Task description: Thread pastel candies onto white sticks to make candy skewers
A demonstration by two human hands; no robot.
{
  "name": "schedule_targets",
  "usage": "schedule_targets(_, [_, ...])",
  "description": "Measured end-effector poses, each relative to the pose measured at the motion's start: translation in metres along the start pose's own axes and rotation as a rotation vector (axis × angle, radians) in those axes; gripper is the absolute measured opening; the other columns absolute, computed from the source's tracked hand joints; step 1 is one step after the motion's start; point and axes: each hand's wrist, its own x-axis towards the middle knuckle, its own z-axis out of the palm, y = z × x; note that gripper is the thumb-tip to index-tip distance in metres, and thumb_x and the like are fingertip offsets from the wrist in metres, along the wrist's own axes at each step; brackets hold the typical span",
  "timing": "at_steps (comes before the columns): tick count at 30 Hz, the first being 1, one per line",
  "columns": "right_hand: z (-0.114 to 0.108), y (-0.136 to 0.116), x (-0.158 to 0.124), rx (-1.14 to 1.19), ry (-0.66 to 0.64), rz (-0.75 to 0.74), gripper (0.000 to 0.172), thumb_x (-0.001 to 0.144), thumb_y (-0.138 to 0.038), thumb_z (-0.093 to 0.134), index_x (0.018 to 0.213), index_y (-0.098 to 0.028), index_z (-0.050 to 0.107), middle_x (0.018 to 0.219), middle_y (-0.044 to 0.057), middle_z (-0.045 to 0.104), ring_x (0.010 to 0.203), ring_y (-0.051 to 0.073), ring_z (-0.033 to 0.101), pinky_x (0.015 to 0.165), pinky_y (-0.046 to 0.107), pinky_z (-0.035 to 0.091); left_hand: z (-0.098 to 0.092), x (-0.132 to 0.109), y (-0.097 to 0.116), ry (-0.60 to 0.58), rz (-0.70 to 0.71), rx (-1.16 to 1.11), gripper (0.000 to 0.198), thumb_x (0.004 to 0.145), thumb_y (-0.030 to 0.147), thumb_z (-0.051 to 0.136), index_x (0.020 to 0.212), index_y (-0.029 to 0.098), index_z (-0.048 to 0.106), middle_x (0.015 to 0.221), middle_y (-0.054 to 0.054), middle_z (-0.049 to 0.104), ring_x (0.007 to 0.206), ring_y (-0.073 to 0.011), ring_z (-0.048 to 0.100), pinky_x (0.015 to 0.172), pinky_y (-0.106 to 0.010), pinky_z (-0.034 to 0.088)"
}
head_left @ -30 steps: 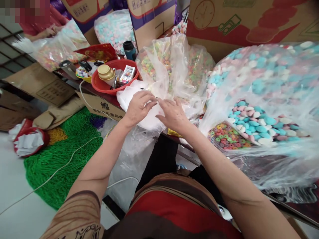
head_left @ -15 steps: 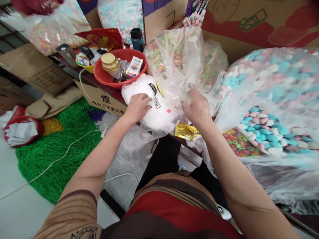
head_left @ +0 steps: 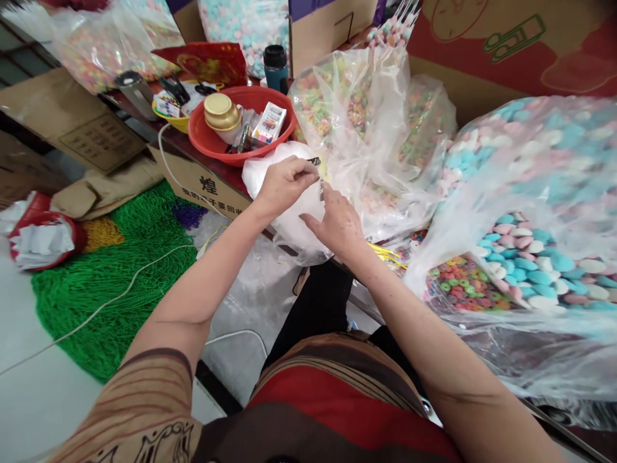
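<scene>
My left hand (head_left: 288,186) is above a clear plastic bag (head_left: 304,241) with white contents. Its thumb and fingertips are pinched together; whatever they hold is too small to make out. Close beside it, my right hand (head_left: 340,224) has its thumb spread from the index finger, with the index fingertip near the left fingertips. My hands partly cover the bag's black and yellow print. To the right of them lies a crumpled clear bag of small coloured rings (head_left: 332,96). Gold twist ties (head_left: 385,254) show partly beyond my right wrist.
A red basin (head_left: 241,154) with a gold-topped jar and small boxes stands at the left. At the right, a large open bag holds blue, pink and white oval pieces (head_left: 535,267). Cardboard boxes (head_left: 482,64) stand behind. Green netting (head_left: 106,289) covers floor at the left.
My left hand has moved up and right, its fingers drawing into a pinch. My right hand has come left off the clear plastic, close to the left. A small red ring on the white bag no longer shows.
</scene>
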Motion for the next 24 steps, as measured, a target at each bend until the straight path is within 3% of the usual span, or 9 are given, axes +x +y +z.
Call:
schedule_targets(3, [-0.004, 0.009, 0.009, 0.054, -0.015, 0.072, 0.053, 0.091, -0.031, 0.055, 0.143, -0.018, 0.057, 0.1, 0.012, 0.076, 0.092, 0.031, 0.07, 0.083, 0.044, 0.055, 0.006, 0.008, 0.004, -0.045, -0.013, -0.192, 0.013, 0.092, 0.021, 0.058, 0.096, 0.017, 0.07, 0.092, -0.003, 0.073, 0.086, -0.0146, 0.068, 0.081, -0.031, 0.056])
schedule_targets(6, [-0.017, 0.023, 0.016, 0.129, 0.032, 0.136, 0.022, 0.088, -0.026, 0.052, 0.096, -0.021, 0.072, 0.078, 0.006, 0.072, 0.08, 0.025, 0.068, 0.075, 0.036, 0.053, 0.004, 0.011, 0.005, -0.067, -0.008, -0.252, 0.019, 0.095, 0.024, 0.057, 0.109, 0.017, 0.069, 0.101, -0.004, 0.073, 0.088, -0.0145, 0.07, 0.079, -0.029, 0.056])
schedule_targets(8, [-0.025, 0.037, 0.021, 0.26, 0.101, 0.182, 0.021, 0.09, -0.029, 0.053, 0.074, -0.022, 0.066, 0.069, 0.004, 0.067, 0.075, 0.022, 0.066, 0.07, 0.033, 0.052, -0.002, 0.009, 0.003, -0.038, 0.006, -0.187, 0.024, 0.096, 0.027, 0.058, 0.117, 0.02, 0.067, 0.113, -0.006, 0.073, 0.098, -0.0165, 0.07, 0.083, -0.03, 0.056])
schedule_targets(10, [-0.03, 0.053, 0.027, 0.443, 0.169, 0.244, 0.026, 0.092, -0.033, 0.054, 0.07, -0.022, 0.063, 0.064, 0.002, 0.064, 0.071, 0.021, 0.065, 0.064, 0.032, 0.052, -0.008, 0.001, 0.002, -0.062, 0.018, -0.051, 0.025, 0.096, 0.03, 0.058, 0.117, 0.02, 0.068, 0.116, -0.007, 0.073, 0.104, -0.0194, 0.07, 0.088, -0.033, 0.056])
schedule_targets(13, [-0.031, 0.071, 0.035, 0.655, 0.206, 0.315, 0.027, 0.094, -0.039, 0.056, 0.075, -0.023, 0.067, 0.065, 0.002, 0.066, 0.069, 0.021, 0.068, 0.06, 0.033, 0.055, -0.01, -0.016, 0.005, -0.264, 0.037, 0.157, 0.026, 0.097, 0.034, 0.057, 0.111, 0.019, 0.072, 0.108, -0.009, 0.077, 0.105, -0.0249, 0.072, 0.097, -0.04, 0.054])
schedule_targets(15, [-0.033, 0.073, 0.036, 0.68, 0.189, 0.319, 0.024, 0.095, -0.038, 0.056, 0.082, -0.023, 0.07, 0.071, 0.003, 0.071, 0.072, 0.023, 0.071, 0.062, 0.037, 0.058, -0.006, -0.027, 0.013, -0.378, 0.09, 0.188, 0.034, 0.096, 0.038, 0.059, 0.122, 0.02, 0.07, 0.114, -0.011, 0.077, 0.11, -0.0283, 0.072, 0.103, -0.044, 0.052])
schedule_targets(18, [-0.053, 0.051, 0.03, 0.625, 0.248, 0.222, 0.017, 0.094, -0.028, 0.058, 0.099, -0.021, 0.072, 0.091, 0.007, 0.077, 0.089, 0.025, 0.076, 0.079, 0.042, 0.063, 0.008, -0.039, 0.033, -0.377, 0.201, 0.067, 0.059, 0.096, 0.047, 0.062, 0.148, 0.023, 0.052, 0.146, -0.012, 0.064, 0.134, -0.0305, 0.061, 0.112, -0.046, 0.049])
schedule_targets(21, [-0.093, 0.008, 0.013, 0.691, 0.383, -0.039, 0.029, 0.092, -0.017, 0.059, 0.118, -0.023, 0.071, 0.12, 0.009, 0.076, 0.115, 0.023, 0.072, 0.104, 0.043, 0.058, 0.032, -0.041, 0.05, -0.329, 0.247, -0.044, 0.068, 0.098, 0.052, 0.058, 0.158, 0.026, 0.039, 0.166, -0.01, 0.043, 0.15, -0.0297, 0.046, 0.116, -0.046, 0.048])
schedule_targets(24, [-0.123, -0.032, -0.001, 0.626, 0.194, -0.296, 0.029, 0.095, -0.016, 0.057, 0.108, -0.031, 0.078, 0.113, 0.001, 0.077, 0.11, 0.021, 0.072, 0.101, 0.04, 0.059, 0.064, -0.04, 0.058, -0.331, 0.278, -0.047, 0.063, 0.098, 0.051, 0.058, 0.154, 0.024, 0.045, 0.164, -0.01, 0.047, 0.152, -0.0303, 0.044, 0.12, -0.049, 0.046])
